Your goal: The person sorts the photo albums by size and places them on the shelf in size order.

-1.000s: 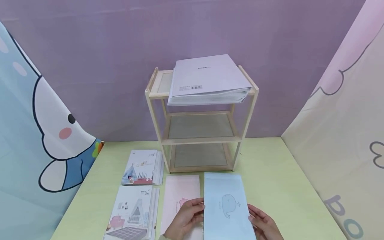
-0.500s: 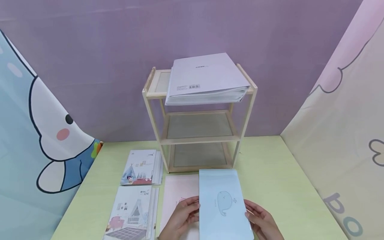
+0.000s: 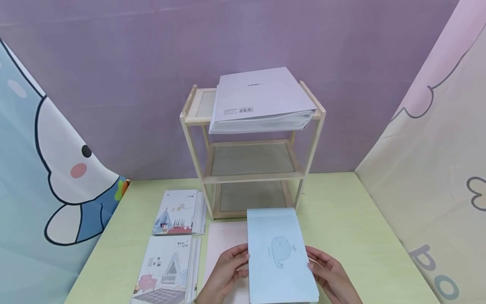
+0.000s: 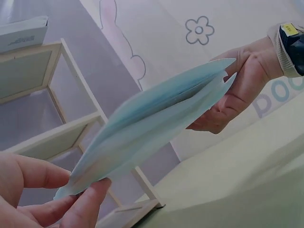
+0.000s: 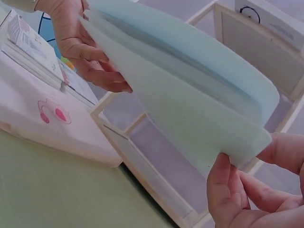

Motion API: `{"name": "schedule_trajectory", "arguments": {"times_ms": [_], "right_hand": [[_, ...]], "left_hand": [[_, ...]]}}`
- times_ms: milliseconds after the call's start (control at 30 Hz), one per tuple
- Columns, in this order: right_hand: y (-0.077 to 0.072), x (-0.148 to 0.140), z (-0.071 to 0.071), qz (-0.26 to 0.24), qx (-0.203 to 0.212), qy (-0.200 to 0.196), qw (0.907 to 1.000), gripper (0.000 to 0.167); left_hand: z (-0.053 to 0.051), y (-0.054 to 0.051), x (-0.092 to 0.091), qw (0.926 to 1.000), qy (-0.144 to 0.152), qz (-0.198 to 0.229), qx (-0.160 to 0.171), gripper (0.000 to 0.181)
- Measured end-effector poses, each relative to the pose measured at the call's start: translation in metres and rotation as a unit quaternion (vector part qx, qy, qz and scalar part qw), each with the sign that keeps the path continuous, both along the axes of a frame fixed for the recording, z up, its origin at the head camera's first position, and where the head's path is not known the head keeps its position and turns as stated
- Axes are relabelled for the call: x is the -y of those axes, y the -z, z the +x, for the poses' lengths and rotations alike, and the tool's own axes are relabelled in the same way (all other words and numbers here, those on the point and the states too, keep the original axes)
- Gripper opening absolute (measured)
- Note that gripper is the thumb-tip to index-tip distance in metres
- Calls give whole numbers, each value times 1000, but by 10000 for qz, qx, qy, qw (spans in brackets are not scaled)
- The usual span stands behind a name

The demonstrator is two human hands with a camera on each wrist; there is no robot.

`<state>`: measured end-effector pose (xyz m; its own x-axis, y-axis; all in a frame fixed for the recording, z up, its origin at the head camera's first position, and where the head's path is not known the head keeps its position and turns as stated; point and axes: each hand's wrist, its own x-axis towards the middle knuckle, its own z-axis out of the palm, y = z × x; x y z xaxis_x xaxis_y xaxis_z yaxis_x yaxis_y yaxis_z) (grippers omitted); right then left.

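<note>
Between my two hands is a light-blue notebook [image 3: 273,283] with a whale drawn on its cover. My left hand [image 3: 227,270] pinches its left edge, and my right hand [image 3: 329,270] pinches the right one. Both wrist views show the blue notebook [image 4: 137,137] raised off the table, its near edge gaping between the covers. Thumb and fingers of the right hand [image 5: 256,185] grip a lower corner in the right wrist view. Partly under the blue one in the head view lies a pink notebook [image 3: 224,238]; its pink drawing shows in the right wrist view.
Behind stands a three-tier wooden shelf [image 3: 253,178], with a pile of large white books [image 3: 262,95] on top. Two stacks of illustrated notebooks, a far one [image 3: 176,209] and a near one [image 3: 165,270], lie left on the green table [image 3: 353,228]. Printed curtains flank both sides.
Both hands have moved the blue notebook slightly left and up toward the shelf, so it covers more of the pink notebook. The head view has shifted slightly.
</note>
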<state>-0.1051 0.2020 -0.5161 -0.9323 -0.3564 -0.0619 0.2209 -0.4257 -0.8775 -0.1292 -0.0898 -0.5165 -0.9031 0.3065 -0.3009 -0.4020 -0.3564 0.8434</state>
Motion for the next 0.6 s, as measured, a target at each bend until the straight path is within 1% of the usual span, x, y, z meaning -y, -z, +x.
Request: {"name": "schedule_trajectory", "arguments": {"times_ms": [100,200,400,500,600], "right_hand": [[-4,2,0,116,-7,-18,9999,39],[-9,3,0,74,-35,-72,9999,39],[-17,8,0,42,50,-34,10000,38],[-20,9,0,-5,14,-41,10000,38],[-22,10,-1,-58,5,-66,10000,38]], "left_hand": [[0,-4,2,10000,-2,-18,-75,46],[1,-8,4,9999,22,-6,-132,47],[3,-15,7,9997,45,15,-244,47],[4,-20,8,9997,13,16,-262,46],[4,-24,8,9996,-104,-6,-272,45]]}}
